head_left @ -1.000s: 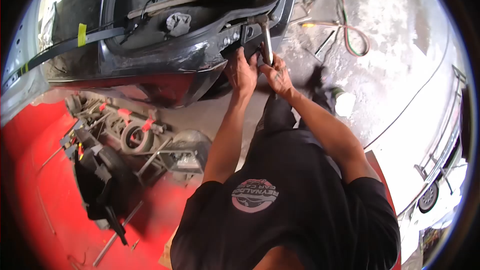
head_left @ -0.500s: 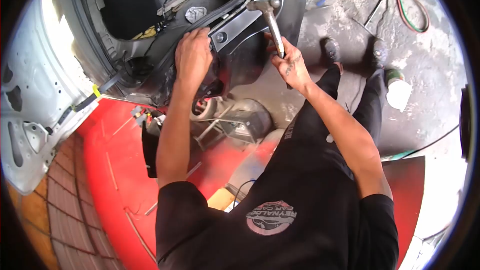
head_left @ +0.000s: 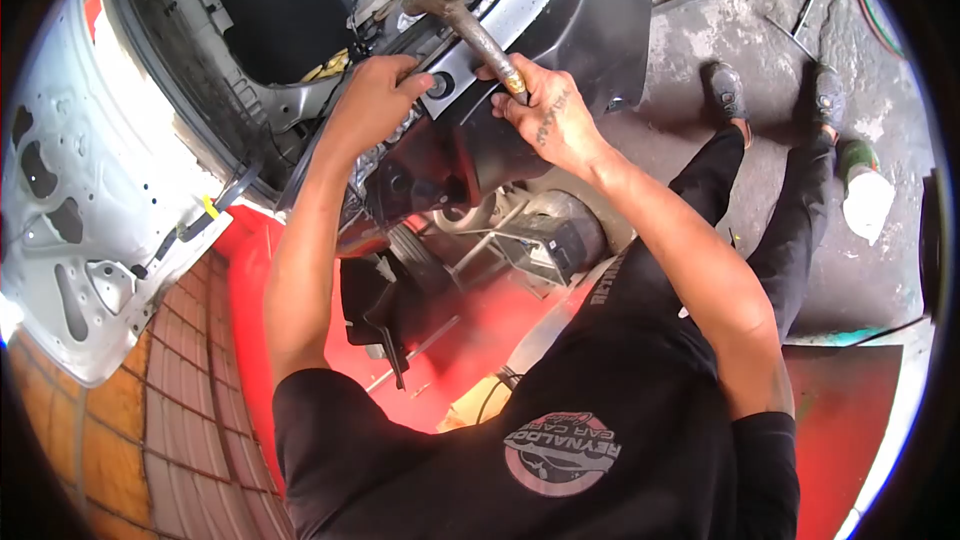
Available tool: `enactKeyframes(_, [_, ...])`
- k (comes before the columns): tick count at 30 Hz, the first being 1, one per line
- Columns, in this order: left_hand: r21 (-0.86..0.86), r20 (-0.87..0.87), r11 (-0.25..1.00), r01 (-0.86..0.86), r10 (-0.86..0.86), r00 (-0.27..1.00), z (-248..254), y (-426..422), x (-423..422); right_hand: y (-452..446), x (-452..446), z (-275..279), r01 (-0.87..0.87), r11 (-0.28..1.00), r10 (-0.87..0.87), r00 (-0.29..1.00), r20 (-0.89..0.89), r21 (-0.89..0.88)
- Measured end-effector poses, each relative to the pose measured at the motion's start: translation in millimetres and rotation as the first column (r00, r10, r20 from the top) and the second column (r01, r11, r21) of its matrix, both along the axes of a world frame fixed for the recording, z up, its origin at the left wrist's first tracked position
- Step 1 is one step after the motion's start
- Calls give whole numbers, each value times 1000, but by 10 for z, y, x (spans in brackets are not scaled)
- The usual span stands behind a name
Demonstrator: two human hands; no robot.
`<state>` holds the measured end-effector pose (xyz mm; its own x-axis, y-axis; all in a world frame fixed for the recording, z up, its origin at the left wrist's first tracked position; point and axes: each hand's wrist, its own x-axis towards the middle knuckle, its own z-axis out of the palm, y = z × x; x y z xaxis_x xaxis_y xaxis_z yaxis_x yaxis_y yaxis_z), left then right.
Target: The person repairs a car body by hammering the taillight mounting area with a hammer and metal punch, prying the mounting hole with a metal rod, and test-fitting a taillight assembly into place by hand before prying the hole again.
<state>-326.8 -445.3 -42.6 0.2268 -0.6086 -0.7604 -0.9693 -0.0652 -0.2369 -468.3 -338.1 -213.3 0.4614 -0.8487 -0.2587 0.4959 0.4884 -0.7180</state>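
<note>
Currently the right hand (head_left: 555, 110) grips a hammer (head_left: 478, 38), with the left hand's (head_left: 372, 108) hold and white container's (head_left: 868, 208) contents unclear.

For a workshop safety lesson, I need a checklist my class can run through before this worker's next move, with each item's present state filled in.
1. Hammer held firmly: ok, the right hand is closed around its handle.
2. Left hand well away from the hammer: not ok, in my judgement; it is at the car, near the hammer's head.
3. Gloves worn: not ok, both hands are bare.
4. Eye protection: cannot tell, the face is out of view.
5. Floor near the shoes clear: not ok, a thin rod lies close by.
</note>
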Motion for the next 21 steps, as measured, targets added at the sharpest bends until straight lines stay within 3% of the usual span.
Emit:
enactKeyframes(2, [-9, -33, 997, 78, -79, 996, 10, 19, 65, 21, 61, -21, 34, 999, -35, 999, 5, 26])
enactKeyframes(5, [-62, 71, 990, 125, -121, 990, -31, 96, -29, 63, 165, -41, 102, 995, -102, 995, 1, 25])
enactKeyframes(8, [14, 149, 1000, 5, -7, 989, -20, 18, -118, 46, 277, -40, 100, 994, -101, 994, 34, 33])
enactKeyframes(11, [-76, -69, 995, 59, -64, 996, -13, 52, 110, 4, 142, -30, 53, 998, -55, 998, 37, 31])
enactKeyframes(12, [-60, -91, 997, 40, -45, 995, 4, 43, 87, -21, 166, -19, 168, 985, -168, 986, 18, -33])
enactKeyframes(16, [91, 59, 995, -38, 32, 998, 66, 23, -97, -17, 117, -44, 22, 1000, -22, 1000, 12, -9])
enactKeyframes(19, [-10, 41, 997, 75, -74, 996, -2, 90, -21, 5, 166, -63, 61, 996, -64, 997, -49, -57])
enactKeyframes(21, [16, 91, 997, 73, -74, 993, -37, 64, -65, -10, 211, -81, 56, 998, -56, 998, -12, -6])
